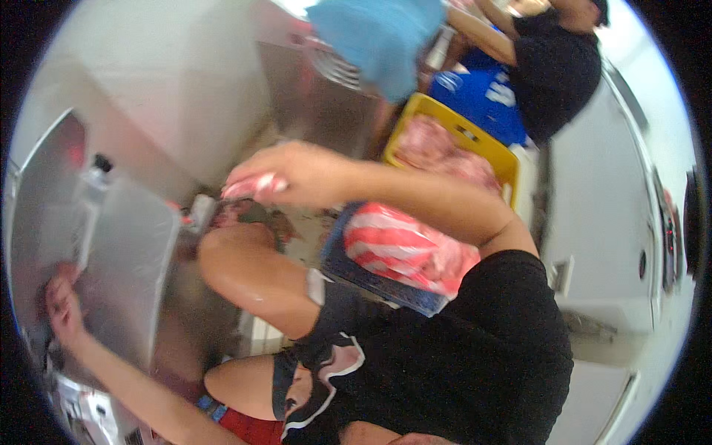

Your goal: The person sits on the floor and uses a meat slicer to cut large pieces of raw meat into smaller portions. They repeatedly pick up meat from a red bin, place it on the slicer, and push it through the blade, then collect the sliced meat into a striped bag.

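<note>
My right hand [303, 172] is closed around a pink-and-white piece of raw meat [258, 186], held out past my bent knee. On the other side, my left hand [64, 311] is over a metal worktop [125, 250]; blur hides whether its fingers grip the small reddish thing at their tips. Beneath my right forearm stands a dark blue crate [378, 283] with meat in a red-and-white striped plastic bag [395, 245].
Beyond my right arm is a yellow crate [509, 161] of raw meat [445, 147]. Two people stand behind it, one in a light blue garment [389, 39], one in a black shirt [556, 78]. A blurred black-topped object [100, 167] is on the worktop.
</note>
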A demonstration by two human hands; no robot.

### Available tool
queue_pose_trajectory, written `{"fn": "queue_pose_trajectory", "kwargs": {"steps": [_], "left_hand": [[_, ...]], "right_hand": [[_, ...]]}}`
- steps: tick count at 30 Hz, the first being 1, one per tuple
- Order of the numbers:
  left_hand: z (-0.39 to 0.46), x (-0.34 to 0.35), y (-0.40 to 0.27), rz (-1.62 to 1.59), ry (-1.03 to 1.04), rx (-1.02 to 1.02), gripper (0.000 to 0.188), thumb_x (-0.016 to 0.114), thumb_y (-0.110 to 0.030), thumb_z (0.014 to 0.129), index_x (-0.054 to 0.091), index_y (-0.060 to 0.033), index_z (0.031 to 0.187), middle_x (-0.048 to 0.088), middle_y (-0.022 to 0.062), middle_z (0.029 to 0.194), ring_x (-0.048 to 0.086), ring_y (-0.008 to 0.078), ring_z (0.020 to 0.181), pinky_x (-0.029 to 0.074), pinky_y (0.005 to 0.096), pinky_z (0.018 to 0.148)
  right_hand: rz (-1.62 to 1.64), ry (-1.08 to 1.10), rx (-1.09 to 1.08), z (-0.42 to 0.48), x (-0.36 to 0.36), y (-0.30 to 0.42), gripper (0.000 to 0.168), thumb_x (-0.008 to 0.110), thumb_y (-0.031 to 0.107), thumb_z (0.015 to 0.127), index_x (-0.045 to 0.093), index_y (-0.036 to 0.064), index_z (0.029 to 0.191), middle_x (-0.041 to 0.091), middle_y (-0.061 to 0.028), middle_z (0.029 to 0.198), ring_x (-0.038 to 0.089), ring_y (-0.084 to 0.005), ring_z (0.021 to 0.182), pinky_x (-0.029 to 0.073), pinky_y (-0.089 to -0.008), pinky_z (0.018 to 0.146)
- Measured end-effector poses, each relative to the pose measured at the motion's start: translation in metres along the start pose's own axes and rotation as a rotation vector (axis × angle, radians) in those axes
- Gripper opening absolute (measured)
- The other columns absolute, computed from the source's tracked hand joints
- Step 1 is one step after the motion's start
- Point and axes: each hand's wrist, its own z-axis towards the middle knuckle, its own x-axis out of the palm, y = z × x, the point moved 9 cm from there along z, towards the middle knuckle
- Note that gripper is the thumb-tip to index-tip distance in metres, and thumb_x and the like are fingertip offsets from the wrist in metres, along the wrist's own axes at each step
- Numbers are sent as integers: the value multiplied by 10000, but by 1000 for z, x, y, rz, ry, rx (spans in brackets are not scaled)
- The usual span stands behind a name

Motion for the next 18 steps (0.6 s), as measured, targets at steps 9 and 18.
{"fn": "queue_pose_trajectory", "kwargs": {"steps": [9,18], "left_hand": [[18,3,-20,354,228,88,291,473,96,773,389,-24,1025,347,76,959,365,184,813,350,301,750],[16,-7,-42,84,89,-135,197,488,-56,891,464,-17,1083,414,62,961,434,196,959,382,344,822]], "right_hand": [[145,525,1012,-309,-52,-18,381,668,222,890,630,123,1256,682,-118,1129,647,-230,979,502,-376,874],[-356,68,810,-473,5,-77,549,759,64,691,575,113,1205,445,-168,1386,358,-369,1344,351,-485,1080]]}}
